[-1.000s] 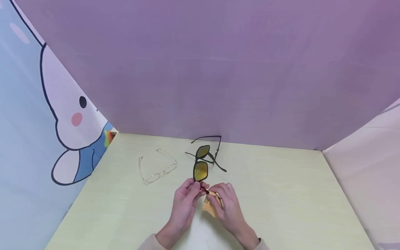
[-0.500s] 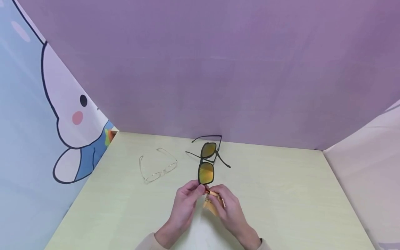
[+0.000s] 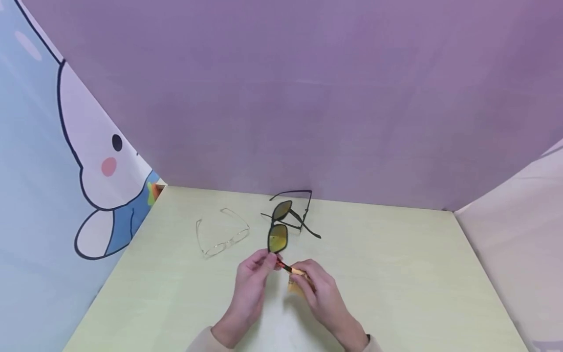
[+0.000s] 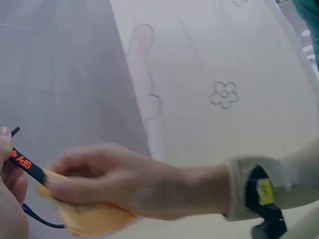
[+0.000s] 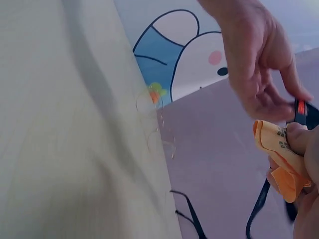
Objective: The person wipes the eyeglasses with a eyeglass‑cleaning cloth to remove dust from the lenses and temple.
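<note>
Sunglasses [image 3: 278,238] with black frames and yellow mirrored lenses are held above the table, one temple pointing back toward the person. My left hand [image 3: 251,283] pinches them near the hinge at the lower lens. My right hand [image 3: 321,293] grips an orange cloth [image 3: 296,287] folded round the near temple [image 4: 30,169], which bears red lettering. In the right wrist view the cloth [image 5: 281,154] shows a small dark print between thumb and fingers. The other temple [image 3: 306,226] sticks out to the right, free of both hands.
Thin clear-lensed eyeglasses [image 3: 227,243] lie on the pale table [image 3: 396,274] to the left, temples unfolded. Behind the sunglasses, partly overlapped by them, are black-framed eyeglasses [image 3: 309,203] near the purple back wall [image 3: 308,107]. A cartoon-printed sheet [image 3: 39,195] hangs at left.
My left hand and the sunglasses shifted slightly right, then back left, the lenses tilting. More of the temple now shows between the hands; the right hand with the cloth stays nearly in place.
</note>
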`<control>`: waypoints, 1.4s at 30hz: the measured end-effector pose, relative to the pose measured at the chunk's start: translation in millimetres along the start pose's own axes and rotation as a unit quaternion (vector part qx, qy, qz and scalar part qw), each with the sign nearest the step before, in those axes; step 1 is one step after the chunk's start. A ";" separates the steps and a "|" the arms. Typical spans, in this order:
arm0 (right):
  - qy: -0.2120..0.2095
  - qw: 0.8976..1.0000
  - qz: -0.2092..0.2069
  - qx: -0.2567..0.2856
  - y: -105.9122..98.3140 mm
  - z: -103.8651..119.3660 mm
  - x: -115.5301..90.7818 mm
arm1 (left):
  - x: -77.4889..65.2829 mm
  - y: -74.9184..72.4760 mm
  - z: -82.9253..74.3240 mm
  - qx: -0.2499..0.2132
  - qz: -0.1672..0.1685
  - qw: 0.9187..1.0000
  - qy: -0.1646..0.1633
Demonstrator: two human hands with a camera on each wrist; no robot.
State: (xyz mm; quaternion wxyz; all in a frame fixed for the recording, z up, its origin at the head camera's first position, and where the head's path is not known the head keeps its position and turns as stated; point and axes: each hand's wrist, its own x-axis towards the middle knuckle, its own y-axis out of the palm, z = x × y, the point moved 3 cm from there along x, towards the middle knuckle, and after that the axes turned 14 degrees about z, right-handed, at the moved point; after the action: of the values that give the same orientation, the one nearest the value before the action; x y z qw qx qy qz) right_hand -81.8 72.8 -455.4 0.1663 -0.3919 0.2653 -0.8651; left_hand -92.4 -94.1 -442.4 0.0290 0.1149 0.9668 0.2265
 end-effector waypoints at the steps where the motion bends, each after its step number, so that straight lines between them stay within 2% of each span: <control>1: -0.001 1.000 0.004 -0.006 -1.0 -1.5 -1.0 | 0.8 -2.3 -3.4 -0.005 -0.006 1.000 0.006; 4: -0.002 1.000 0.019 -0.022 -4.1 -6.1 -5.1 | 2.1 -8.3 -10.7 -0.020 -0.011 1.000 0.013; 7: -0.003 0.999 0.036 -0.032 -5.9 -9.4 -8.5 | 0.8 -11.7 -11.5 -0.028 -0.005 1.000 0.010; 11: 0.007 0.998 0.050 -0.031 -3.7 -8.4 -8.8 | -4.2 -13.3 -3.4 -0.029 0.011 0.999 0.005; 14: 0.020 0.999 0.044 -0.018 -0.4 -3.8 -4.5 | -6.9 -12.6 5.1 -0.028 0.028 0.999 0.009; 17: 0.025 0.999 0.034 -0.010 2.0 2.2 3.3 | -8.7 -9.6 12.3 -0.020 0.049 0.998 0.025; 21: 0.018 0.999 0.025 -0.015 4.2 7.4 10.3 | -8.9 -6.9 15.2 0.000 0.059 0.998 0.039; 28: -0.001 0.999 0.035 -0.024 2.7 7.9 12.5 | -8.6 -11.1 2.9 0.021 0.044 0.999 0.023; 32: -0.015 0.998 0.053 -0.037 -2.6 2.7 12.0 | -6.4 -17.5 -13.4 0.018 0.026 0.998 0.049; 35: -0.024 0.997 0.066 -0.041 -6.4 -2.3 8.3 | -4.2 -21.2 -22.5 0.018 0.026 0.997 0.067; 38: -0.026 0.996 0.073 -0.041 -9.3 -6.7 3.8 | -3.7 -22.5 -23.8 0.025 0.037 0.997 0.066; 42: -0.016 0.995 0.083 -0.045 -8.9 -10.8 -2.3 | -6.7 -22.5 -15.4 0.038 0.042 0.997 0.054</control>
State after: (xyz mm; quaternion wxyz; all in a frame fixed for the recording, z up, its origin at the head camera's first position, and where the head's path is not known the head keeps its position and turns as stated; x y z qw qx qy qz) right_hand -89.3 84.6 -457.4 0.2236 -0.3897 0.3328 -0.8291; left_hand -92.3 -121.9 -438.5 -0.0373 0.1440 0.9691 0.1966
